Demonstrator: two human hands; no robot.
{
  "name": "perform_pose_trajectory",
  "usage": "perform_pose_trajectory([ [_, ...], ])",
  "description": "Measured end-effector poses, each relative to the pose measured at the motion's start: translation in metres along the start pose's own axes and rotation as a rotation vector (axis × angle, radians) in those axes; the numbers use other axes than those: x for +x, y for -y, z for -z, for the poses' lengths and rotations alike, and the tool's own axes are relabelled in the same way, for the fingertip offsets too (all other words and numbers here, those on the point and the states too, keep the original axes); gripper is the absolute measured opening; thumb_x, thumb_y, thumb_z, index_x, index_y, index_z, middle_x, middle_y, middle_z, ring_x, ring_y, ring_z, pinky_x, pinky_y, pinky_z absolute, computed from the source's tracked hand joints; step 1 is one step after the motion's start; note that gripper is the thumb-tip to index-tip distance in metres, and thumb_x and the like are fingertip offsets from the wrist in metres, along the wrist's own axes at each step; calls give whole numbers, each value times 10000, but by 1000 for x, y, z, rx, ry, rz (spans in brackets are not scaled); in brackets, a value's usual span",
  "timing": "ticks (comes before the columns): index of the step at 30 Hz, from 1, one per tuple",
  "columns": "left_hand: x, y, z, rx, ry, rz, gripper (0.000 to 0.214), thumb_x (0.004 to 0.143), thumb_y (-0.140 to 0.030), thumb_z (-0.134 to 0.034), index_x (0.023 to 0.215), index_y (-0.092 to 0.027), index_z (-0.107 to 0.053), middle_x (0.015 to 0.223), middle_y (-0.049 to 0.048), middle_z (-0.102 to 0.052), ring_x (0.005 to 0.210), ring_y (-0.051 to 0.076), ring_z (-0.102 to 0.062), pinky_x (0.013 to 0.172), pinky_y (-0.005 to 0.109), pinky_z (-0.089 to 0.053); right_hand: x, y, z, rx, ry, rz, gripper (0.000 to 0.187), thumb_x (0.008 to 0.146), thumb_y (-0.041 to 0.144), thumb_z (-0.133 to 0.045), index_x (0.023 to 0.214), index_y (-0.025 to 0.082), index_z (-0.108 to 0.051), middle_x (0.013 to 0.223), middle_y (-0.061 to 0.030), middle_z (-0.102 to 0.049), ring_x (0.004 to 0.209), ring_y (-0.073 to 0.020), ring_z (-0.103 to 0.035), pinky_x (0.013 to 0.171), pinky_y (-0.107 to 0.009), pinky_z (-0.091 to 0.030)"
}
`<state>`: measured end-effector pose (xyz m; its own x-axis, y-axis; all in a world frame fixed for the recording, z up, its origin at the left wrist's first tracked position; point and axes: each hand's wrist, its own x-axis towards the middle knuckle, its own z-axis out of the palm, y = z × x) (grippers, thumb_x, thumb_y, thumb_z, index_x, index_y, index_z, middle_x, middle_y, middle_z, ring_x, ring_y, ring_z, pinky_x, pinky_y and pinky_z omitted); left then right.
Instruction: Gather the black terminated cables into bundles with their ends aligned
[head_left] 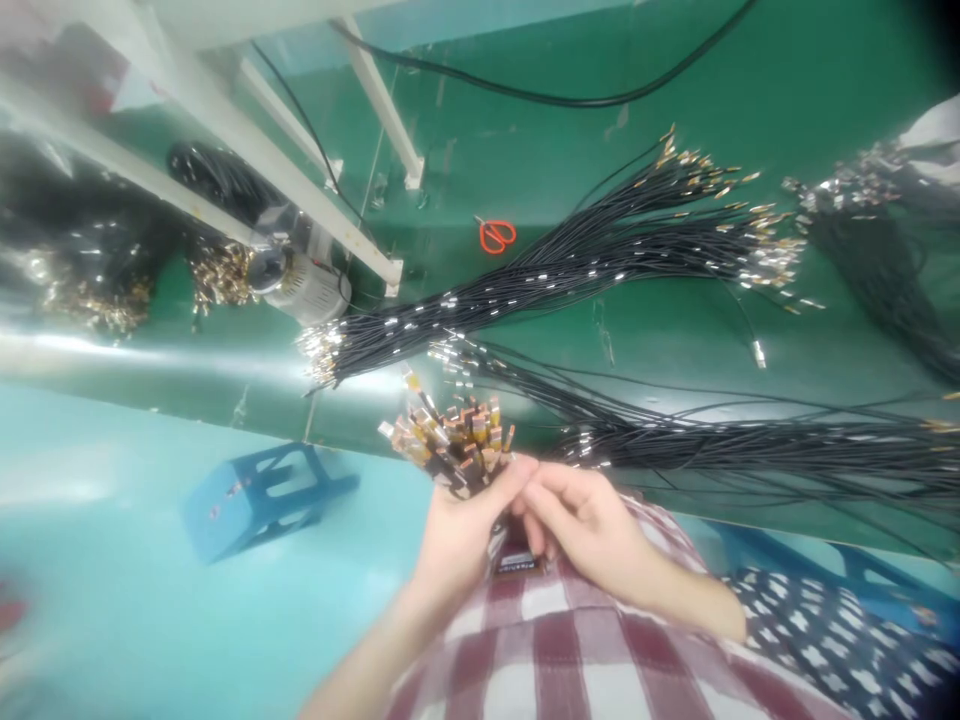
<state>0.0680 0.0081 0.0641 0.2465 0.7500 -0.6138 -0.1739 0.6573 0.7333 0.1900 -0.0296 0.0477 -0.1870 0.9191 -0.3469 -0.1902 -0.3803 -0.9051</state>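
Observation:
My left hand (pixel 469 525) is closed around a bundle of black cables (pixel 457 440) just in front of my apron. Their copper and yellow tipped ends fan out above my thumb, pointing up and to the left. Against the left thumb, my right hand (pixel 581 510) pinches with thumb and forefinger; what sits between those fingertips is too small or hidden to name. Lower parts of the held bundle disappear behind both hands. Just beyond, a long bundle of black cables (pixel 525 285) with silvery and gold ends lies across the green table.
Red-handled scissors (pixel 496 236) lie behind the long bundle. More black cables (pixel 750 445) stretch along the front edge at right. White metal posts (pixel 390 110) and a grey motor-like machine (pixel 307 285) stand at left. A blue stool (pixel 262 495) is on the floor.

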Motion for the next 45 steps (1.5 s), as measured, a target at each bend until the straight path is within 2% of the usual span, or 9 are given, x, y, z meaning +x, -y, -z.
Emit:
perform_pose_trajectory([
  [7,0,9,6,68,86,-6,310,777,-349,-683,570,-129,-613,435,21,-570,438,138,-562,487,260,-479,0,0,-1,25,-22,-24,420,911,492,-472,653,162,-511,502,20,-540,426,-71,-469,434,-188,-404],
  [11,2,6,4,-33,-14,-15,191,711,-292,-747,684,-120,-668,480,2,-583,456,105,-553,483,217,-459,5,3,5,91,61,-68,409,899,515,-489,711,155,-531,543,20,-555,450,-71,-491,465,-194,-434],
  [14,4,-1,-2,-75,-70,-22,193,633,-253,-798,681,-113,-674,497,-17,-554,439,94,-535,447,209,-446,7,6,11,94,140,-63,384,893,501,-513,767,142,-565,603,4,-583,524,-86,-547,536,-212,-477],
  [20,7,-5,-10,-115,-107,-73,186,666,-248,-776,780,-136,-681,490,-46,-511,393,75,-491,388,192,-397,6,2,9,188,82,-55,369,897,495,-508,788,146,-561,588,-1,-615,536,-101,-586,555,-226,-496],
  [30,2,11,-1,-57,72,-36,196,757,-316,-704,740,-124,-672,421,-25,-519,342,129,-509,373,249,-429,-2,-4,-1,148,-20,-22,381,907,476,-504,709,152,-544,542,12,-583,468,-71,-516,480,-184,-447],
  [36,2,11,0,-38,81,-28,152,781,-272,-676,792,-120,-675,441,-21,-531,366,130,-514,403,251,-426,1,0,5,122,15,-59,399,886,524,-510,732,157,-537,552,19,-574,472,-77,-514,487,-200,-431],
  [39,3,-1,-4,-77,8,-3,204,714,-234,-740,873,-115,-692,504,-20,-544,442,101,-519,456,217,-418,6,5,14,210,114,-114,395,867,536,-530,768,153,-549,521,37,-555,435,-72,-470,467,-203,-388],
  [41,6,-9,-5,-112,-41,-15,276,697,-217,-754,945,-109,-699,536,-25,-521,494,74,-487,486,186,-392,8,9,21,265,175,-149,371,881,497,-524,761,147,-559,466,60,-499,394,-59,-382,437,-197,-307],
  [45,15,-16,3,-92,-36,-69,249,730,-246,-723,922,-88,-714,523,-32,-459,509,66,-422,504,191,-358,7,12,32,302,222,-200,317,906,407,-498,767,135,-582,409,95,-367,383,-53,-222,432,-221,-157],
])
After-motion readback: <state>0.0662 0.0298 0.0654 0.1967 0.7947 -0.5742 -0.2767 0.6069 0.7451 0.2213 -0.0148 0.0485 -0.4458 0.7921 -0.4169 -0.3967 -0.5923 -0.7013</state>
